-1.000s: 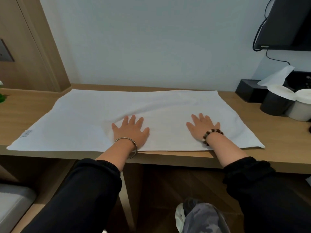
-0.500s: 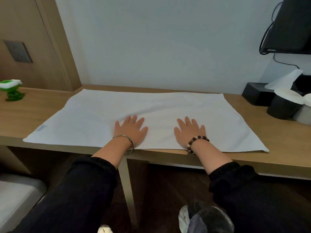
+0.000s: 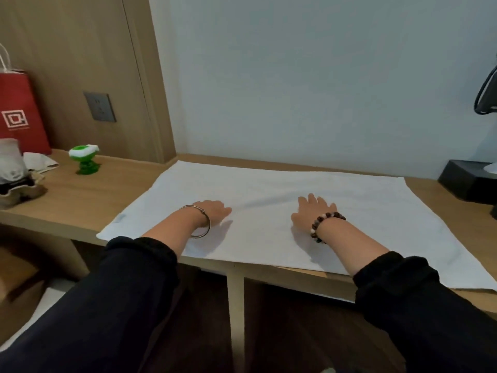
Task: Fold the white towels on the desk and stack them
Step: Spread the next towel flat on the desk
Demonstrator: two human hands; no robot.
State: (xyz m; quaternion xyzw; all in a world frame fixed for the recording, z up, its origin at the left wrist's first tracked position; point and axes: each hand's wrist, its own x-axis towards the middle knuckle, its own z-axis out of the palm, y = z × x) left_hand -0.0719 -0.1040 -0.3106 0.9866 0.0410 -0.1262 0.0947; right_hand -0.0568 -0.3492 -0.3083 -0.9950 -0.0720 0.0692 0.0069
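Note:
A large white towel point(image 3: 269, 189) lies spread flat across the wooden desk point(image 3: 80, 200), its near edge along the desk's front edge. My left hand point(image 3: 213, 212), with a metal bangle at the wrist, rests flat on the towel left of centre. My right hand point(image 3: 314, 211), with a bead bracelet at the wrist, lies flat on the towel right of centre, fingers spread. Neither hand grips the cloth. A small label sits at the towel's near left corner.
A green and white toy point(image 3: 84, 160), a red paper bag point(image 3: 20, 114) and a cup on a stand point(image 3: 12, 168) occupy the desk's left end. A black tissue box point(image 3: 468, 184) sits at the far right. A wall socket point(image 3: 100, 106) is on the wood panel.
The view has swung left and closer. Both hands have slid leftward across the towel while staying flat on it. The left hand now points more to the right.

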